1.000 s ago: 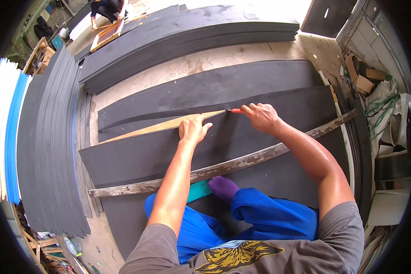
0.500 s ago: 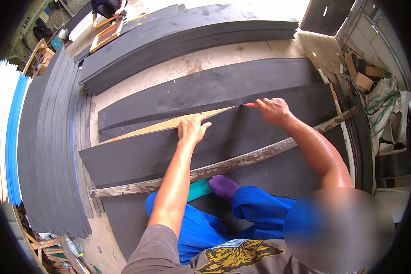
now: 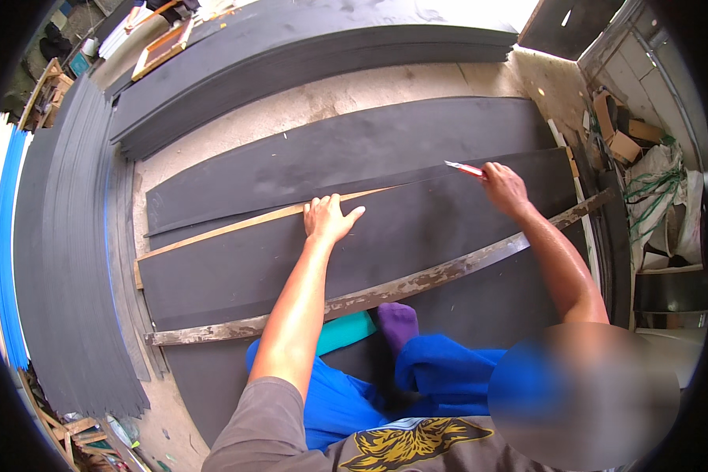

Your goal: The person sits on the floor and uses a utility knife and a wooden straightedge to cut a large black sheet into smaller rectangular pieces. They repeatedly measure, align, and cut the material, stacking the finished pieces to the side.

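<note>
Right hand [image 3: 505,187], gripping the red knife [image 3: 464,168], is advancing rightward along the dark sheet [image 3: 417,228] while the left hand [image 3: 328,218], spread flat, is pinning the wooden straightedge [image 3: 236,226]; cut is lengthening.

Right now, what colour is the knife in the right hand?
Red, seen in the head view: the knife sticks out of the right hand.

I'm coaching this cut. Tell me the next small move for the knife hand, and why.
Probably draw the red knife a little further right along the cut line. The right hand holds it at the edge of the dark foam sheet, with uncut sheet beyond it. The left hand presses flat on the wooden strip, well behind the blade.
</note>
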The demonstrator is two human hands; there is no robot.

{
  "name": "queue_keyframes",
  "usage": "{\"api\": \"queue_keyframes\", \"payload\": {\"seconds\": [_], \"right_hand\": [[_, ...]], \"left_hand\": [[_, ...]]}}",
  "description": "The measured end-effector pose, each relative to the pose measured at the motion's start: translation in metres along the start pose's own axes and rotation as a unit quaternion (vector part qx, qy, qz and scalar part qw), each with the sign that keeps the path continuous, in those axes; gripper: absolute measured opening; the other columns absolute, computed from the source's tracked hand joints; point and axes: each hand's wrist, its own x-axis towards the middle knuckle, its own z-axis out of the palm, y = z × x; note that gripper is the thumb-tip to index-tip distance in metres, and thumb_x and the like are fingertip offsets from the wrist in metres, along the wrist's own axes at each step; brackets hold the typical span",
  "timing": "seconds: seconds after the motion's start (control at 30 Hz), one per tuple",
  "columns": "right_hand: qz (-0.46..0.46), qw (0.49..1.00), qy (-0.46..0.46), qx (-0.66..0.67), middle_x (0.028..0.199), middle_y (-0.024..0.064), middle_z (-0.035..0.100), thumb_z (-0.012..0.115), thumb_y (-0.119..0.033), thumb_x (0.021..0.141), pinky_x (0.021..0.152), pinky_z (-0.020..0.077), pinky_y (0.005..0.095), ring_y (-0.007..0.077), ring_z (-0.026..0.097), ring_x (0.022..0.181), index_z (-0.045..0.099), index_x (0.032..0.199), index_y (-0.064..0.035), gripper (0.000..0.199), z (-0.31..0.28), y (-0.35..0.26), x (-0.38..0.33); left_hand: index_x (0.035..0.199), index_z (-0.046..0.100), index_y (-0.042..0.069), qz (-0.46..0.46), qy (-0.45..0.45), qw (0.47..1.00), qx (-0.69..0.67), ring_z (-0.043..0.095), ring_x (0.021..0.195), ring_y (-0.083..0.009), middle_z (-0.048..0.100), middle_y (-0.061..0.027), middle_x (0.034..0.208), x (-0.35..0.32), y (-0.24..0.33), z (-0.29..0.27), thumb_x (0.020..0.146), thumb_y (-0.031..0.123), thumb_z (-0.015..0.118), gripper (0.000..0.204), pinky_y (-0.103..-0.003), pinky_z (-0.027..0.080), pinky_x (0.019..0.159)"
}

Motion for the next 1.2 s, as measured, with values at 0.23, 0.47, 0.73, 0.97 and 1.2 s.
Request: {"api": "queue_keyframes", "payload": {"seconds": [0.23, 0.47, 0.73, 0.97, 1.2], "right_hand": [[-0.081, 0.996, 0.019, 0.018, 0.108, 0.0068, 0.065, 0.071, -0.022, 0.093, 0.092, 0.0484, 0.0421, 0.0284, 0.060, 0.109, 0.063, 0.107, -0.0109, 0.019, 0.080, -0.079, 0.067], [-0.081, 0.989, -0.017, 0.119, 0.102, 0.0065, 0.063, 0.068, -0.018, 0.093, 0.085, 0.0478, 0.0412, 0.0280, 0.061, 0.098, 0.062, 0.114, -0.0106, 0.023, 0.142, -0.086, 0.092], [-0.089, 0.985, -0.109, 0.104, 0.104, 0.0040, 0.064, 0.067, -0.023, 0.096, 0.080, 0.0476, 0.0422, 0.0263, 0.062, 0.096, 0.062, 0.118, -0.0108, 0.025, 0.135, -0.081, 0.098], [-0.190, 0.962, -0.162, 0.109, 0.101, 0.0038, 0.063, 0.067, -0.028, 0.097, 0.079, 0.0463, 0.0422, 0.0263, 0.062, 0.095, 0.062, 0.115, -0.0102, 0.026, 0.136, -0.037, 0.107], [-0.193, 0.960, -0.163, 0.124, 0.100, 0.0058, 0.063, 0.064, -0.022, 0.095, 0.081, 0.0483, 0.0438, 0.0277, 0.064, 0.099, 0.060, 0.111, -0.0120, 0.019, 0.135, -0.038, 0.107]], "left_hand": [[0.101, 0.074, 0.010, 0.044, 0.086, 0.995, -0.036, 0.064, 0.100, -0.0260, 0.075, -0.0058, 0.103, 0.026, 0.029, 0.058, 0.088, 0.071, 0.069, 0.062, -0.044, 0.042, 0.092], [0.077, 0.064, 0.015, 0.056, 0.171, 0.983, -0.036, 0.059, 0.078, -0.0236, 0.065, 0.0004, 0.080, 0.029, 0.033, 0.078, 0.086, 0.065, 0.073, 0.052, -0.041, 0.041, 0.073], [0.068, 0.057, 0.018, 0.061, 0.187, 0.979, -0.057, 0.052, 0.069, -0.0218, 0.055, 0.0024, 0.071, 0.032, 0.030, 0.081, 0.082, 0.066, 0.076, 0.054, -0.040, 0.035, 0.068], [0.070, 0.060, 0.018, 0.054, 0.183, 0.980, -0.049, 0.054, 0.072, -0.0212, 0.057, 0.0032, 0.072, 0.040, 0.029, 0.077, 0.080, 0.067, 0.077, 0.053, -0.039, 0.037, 0.071], [0.070, 0.060, 0.018, 0.048, 0.165, 0.984, -0.040, 0.056, 0.073, -0.0213, 0.059, 0.0030, 0.074, 0.032, 0.035, 0.075, 0.079, 0.065, 0.079, 0.052, -0.040, 0.038, 0.070]]}}
